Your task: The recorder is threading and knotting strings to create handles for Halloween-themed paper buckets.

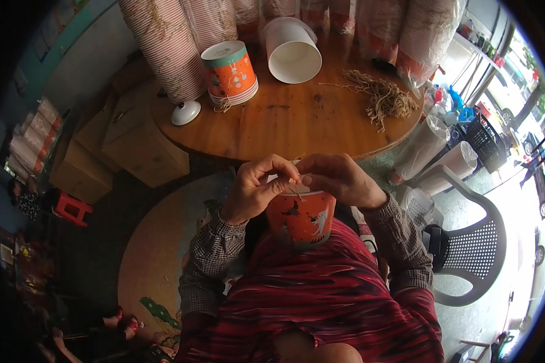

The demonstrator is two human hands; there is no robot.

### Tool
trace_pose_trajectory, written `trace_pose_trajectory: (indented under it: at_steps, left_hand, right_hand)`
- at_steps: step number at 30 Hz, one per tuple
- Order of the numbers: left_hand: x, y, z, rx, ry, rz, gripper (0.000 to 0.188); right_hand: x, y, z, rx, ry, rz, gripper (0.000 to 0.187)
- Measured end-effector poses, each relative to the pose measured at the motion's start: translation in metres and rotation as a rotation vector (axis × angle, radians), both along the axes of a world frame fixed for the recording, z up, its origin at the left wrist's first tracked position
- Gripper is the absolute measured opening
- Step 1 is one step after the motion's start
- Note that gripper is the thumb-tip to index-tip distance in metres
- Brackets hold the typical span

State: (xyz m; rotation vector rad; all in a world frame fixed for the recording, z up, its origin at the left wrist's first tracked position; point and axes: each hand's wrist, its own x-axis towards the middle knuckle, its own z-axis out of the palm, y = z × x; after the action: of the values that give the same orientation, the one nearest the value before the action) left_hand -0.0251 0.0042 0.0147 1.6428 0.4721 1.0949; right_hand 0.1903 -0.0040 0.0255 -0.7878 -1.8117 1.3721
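Twine [300, 195] runs between the fingertips just above the rim of an orange bucket [307, 218], and a short loose end slants down against the bucket's near outer wall. The bucket sits at the person's lap, mouth toward the hands and darker base toward the body, so its long axis runs from the fingertips back to the striped red garment [321, 272]. The left hand [254, 192] is at the bucket's left rim, thumb and forefinger pinching the twine; the right hand [345, 180] is over its right rim, thumb and forefinger pinching at the same spot. Neither hand is plainly nearer the bucket; the curled fingers hide how the strand is wrapped or knotted.

Beyond the bucket lies a round wooden table [272, 136]. Past the bucket and to its right, a loose bundle of cord [386, 100] rests on the tabletop; past it and to its left stands an upturned orange-and-green stack [231, 74]. Well to the bucket's right is a grey plastic chair [473, 245].
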Motion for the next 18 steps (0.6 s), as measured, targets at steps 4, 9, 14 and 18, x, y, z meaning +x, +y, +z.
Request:
trace_pose_trajectory:
  at_steps: [4, 9, 14, 18]
  left_hand:
    - [0.003, 0.002, -0.002, 0.145, -0.025, -0.018, 0.003]
    - [0.006, 0.003, -0.006, 0.128, -0.038, -0.015, 0.003]
    - [0.008, 0.002, -0.005, 0.148, -0.020, 0.017, 0.002]
    - [0.010, -0.005, -0.002, 0.032, 0.014, 0.116, 0.004]
  right_hand:
    - [0.002, 0.005, 0.001, -0.120, 0.091, 0.061, 0.018]
    - [0.005, 0.005, -0.002, -0.204, 0.153, 0.059, 0.011]
    - [0.000, 0.001, 0.002, -0.146, 0.106, -0.045, 0.007]
    - [-0.008, -0.004, 0.002, -0.022, 0.049, -0.155, 0.007]
